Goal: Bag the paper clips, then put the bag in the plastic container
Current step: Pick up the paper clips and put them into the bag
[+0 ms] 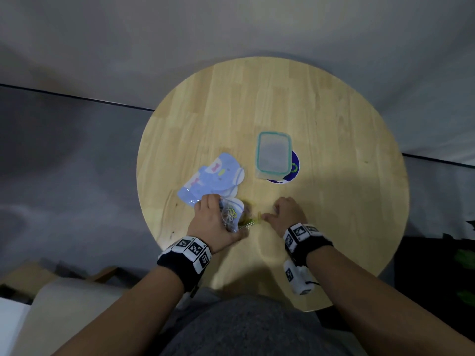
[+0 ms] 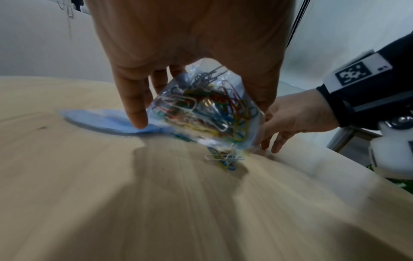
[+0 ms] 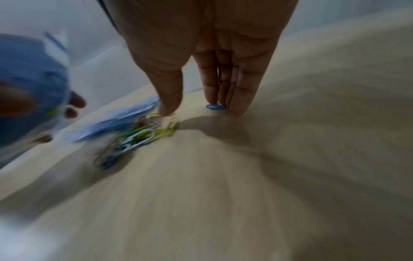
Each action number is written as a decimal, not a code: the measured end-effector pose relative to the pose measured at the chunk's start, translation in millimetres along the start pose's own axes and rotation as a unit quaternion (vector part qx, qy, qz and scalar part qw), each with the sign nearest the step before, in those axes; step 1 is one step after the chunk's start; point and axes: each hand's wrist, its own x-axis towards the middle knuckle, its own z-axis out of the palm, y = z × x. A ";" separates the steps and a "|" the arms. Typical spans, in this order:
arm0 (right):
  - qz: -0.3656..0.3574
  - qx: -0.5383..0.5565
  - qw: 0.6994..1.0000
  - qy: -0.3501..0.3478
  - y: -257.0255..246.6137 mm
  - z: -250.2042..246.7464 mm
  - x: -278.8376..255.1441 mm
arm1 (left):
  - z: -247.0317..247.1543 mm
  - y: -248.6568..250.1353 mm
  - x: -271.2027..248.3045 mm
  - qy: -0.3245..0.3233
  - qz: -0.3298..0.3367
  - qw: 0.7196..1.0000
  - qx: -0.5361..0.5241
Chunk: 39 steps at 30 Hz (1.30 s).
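Observation:
My left hand (image 1: 214, 222) grips a small clear bag (image 1: 230, 215) partly filled with coloured paper clips and holds it tilted just above the table, its contents plain in the left wrist view (image 2: 205, 109). A small heap of loose paper clips (image 1: 253, 222) (image 3: 138, 137) lies on the wood right under the bag's lower end. My right hand (image 1: 284, 214) is beside that heap, fingers straight and pointing down at the table, the thumb (image 3: 166, 106) touching the yellow clips. The plastic container (image 1: 273, 155), clear with a teal rim, stands further back.
A pile of pale blue printed bags (image 1: 213, 176) lies left of the container on the round wooden table (image 1: 334, 201). A dark blue round disc (image 1: 295, 167) sticks out from under the container. The wrist views are motion-blurred.

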 end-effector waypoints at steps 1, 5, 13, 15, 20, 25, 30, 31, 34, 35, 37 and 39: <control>-0.014 -0.010 1.000 -0.011 -6.4 6.1 -3.7 | -0.7 -2.0 -0.9 0.000 -0.003 1.000 0.002; -0.097 -0.074 0.992 -0.028 -22.3 24.8 -15.6 | -4.3 -4.0 -1.4 0.007 -0.005 1.000 0.007; -0.179 -0.151 0.972 -0.018 -28.5 35.3 -19.0 | -10.1 -6.5 -3.1 0.020 -0.005 1.000 0.007; -0.187 -0.161 0.969 -0.021 -26.3 34.6 -18.5 | -8.4 -7.2 -4.1 0.019 -0.006 1.000 0.008; -0.162 -0.120 0.979 -0.028 -13.2 25.0 -19.2 | -1.8 -8.4 0.1 0.001 -0.008 1.000 0.012; -0.153 -0.003 0.988 -0.012 -5.1 0.2 -29.2 | 6.7 -2.8 5.9 -0.002 0.003 1.000 0.013; -0.140 0.169 0.973 0.075 -13.6 -34.4 -50.3 | 12.8 6.8 12.1 -0.008 0.029 0.999 0.029; -0.136 0.202 0.967 0.071 -18.4 -40.6 -54.7 | 13.7 9.3 13.5 -0.007 0.034 0.999 0.028; -0.127 0.235 0.963 0.023 -29.6 -52.1 -60.6 | 14.2 20.8 16.8 -0.001 0.050 0.999 0.016; -0.123 0.228 0.966 0.009 -32.3 -54.1 -61.5 | 13.7 24.6 17.8 0.005 0.058 0.998 0.012; -0.109 0.202 0.973 0.002 -36.3 -56.9 -63.5 | 12.9 30.7 19.4 0.016 0.069 0.997 0.002; -0.101 0.156 0.982 0.014 -38.2 -60.2 -66.0 | 13.0 34.1 20.1 0.027 0.074 0.997 -0.007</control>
